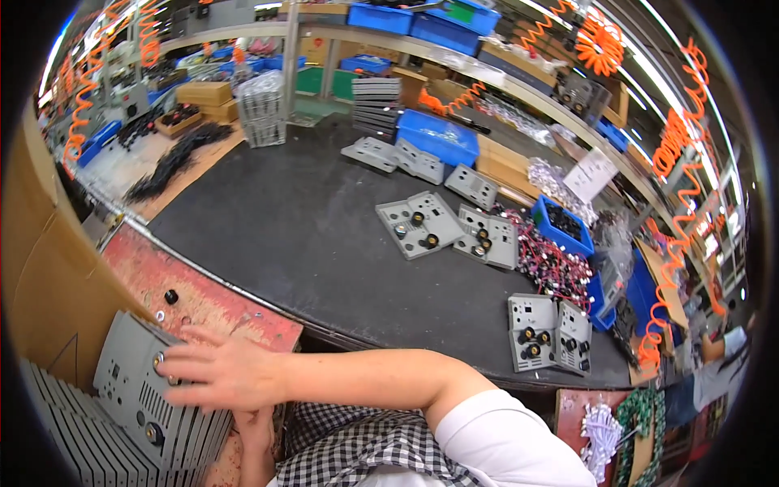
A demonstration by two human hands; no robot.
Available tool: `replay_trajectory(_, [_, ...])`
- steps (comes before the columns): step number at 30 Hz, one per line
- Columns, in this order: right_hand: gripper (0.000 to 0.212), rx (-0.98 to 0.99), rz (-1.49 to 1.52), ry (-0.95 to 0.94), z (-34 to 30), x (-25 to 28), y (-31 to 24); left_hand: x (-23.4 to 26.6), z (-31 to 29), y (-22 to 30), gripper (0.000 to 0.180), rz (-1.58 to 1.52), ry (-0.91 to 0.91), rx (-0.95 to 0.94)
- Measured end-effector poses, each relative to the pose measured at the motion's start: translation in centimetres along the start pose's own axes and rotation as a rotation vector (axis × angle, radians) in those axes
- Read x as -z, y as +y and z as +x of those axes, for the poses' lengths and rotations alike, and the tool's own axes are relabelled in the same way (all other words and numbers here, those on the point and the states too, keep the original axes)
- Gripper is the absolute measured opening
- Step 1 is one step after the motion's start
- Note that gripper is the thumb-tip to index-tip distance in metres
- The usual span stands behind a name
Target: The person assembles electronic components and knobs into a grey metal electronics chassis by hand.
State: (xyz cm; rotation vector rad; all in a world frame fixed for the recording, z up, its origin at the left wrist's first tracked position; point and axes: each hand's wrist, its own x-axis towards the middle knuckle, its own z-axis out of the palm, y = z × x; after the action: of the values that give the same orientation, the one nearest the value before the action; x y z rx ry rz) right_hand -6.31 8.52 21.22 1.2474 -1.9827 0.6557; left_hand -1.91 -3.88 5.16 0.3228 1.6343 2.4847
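One blue bin [570, 243] holds black parts [563, 219]; the right hand [217, 372], half open, is over a slotted grey panel [122, 364]; the half-hidden left hand's [255, 430] grip I cannot tell.

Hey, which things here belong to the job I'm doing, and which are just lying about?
Seemingly in the job:
gray panel at your right hand
stacked gray panels beside it
probably the loose black knob

Apparently just lying about:
white bundle
black strands
cardboard boxes

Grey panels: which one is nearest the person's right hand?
The uppermost panel in the lower-left stack, beneath the right hand; others stacked there show mostly edges; those on the black table lie farther off.
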Motion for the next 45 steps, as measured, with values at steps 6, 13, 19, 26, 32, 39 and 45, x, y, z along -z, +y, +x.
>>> replay_trajectory(6, [0.044, -0.955, -0.633, -0.043, -12.5, 8.3, 8.3, -2.1, 0.3, 2.2, 0.011, -0.066, -0.187, 0.049])
replay_trajectory(13, [0.027, -1.438, -1.005, -0.097, -25.9, 17.4, 6.6, -2.9, 0.2, 2.0, 0.011, 0.066, -0.284, 0.006])
replay_trajectory(19, [0.015, -1.314, -0.809, -0.182, -24.6, 16.0, 2.9, -5.5, 0.9, -1.0, 0.014, 0.036, -0.273, 0.312])
replay_trajectory(26, [0.018, -0.949, -0.047, -0.258, -21.1, 13.3, -1.6, -8.9, 2.2, -2.0, 0.035, -0.23, -0.353, 0.515])
replay_trajectory(32, [0.028, -0.953, -0.518, 0.019, -23.4, 18.7, 2.8, -10.0, 3.2, -3.1, 0.043, -0.314, -0.351, 0.575])
replay_trajectory(39, [0.061, -1.758, -0.904, 0.09, -32.4, 24.6, 6.0, -10.3, 5.4, -4.9, 0.047, -0.376, -0.292, 0.703])
replay_trajectory(45, [0.053, -1.727, -0.779, 0.111, -30.3, 22.3, 1.2, -11.3, 5.5, -3.8, 0.034, -0.33, -0.287, 0.647])
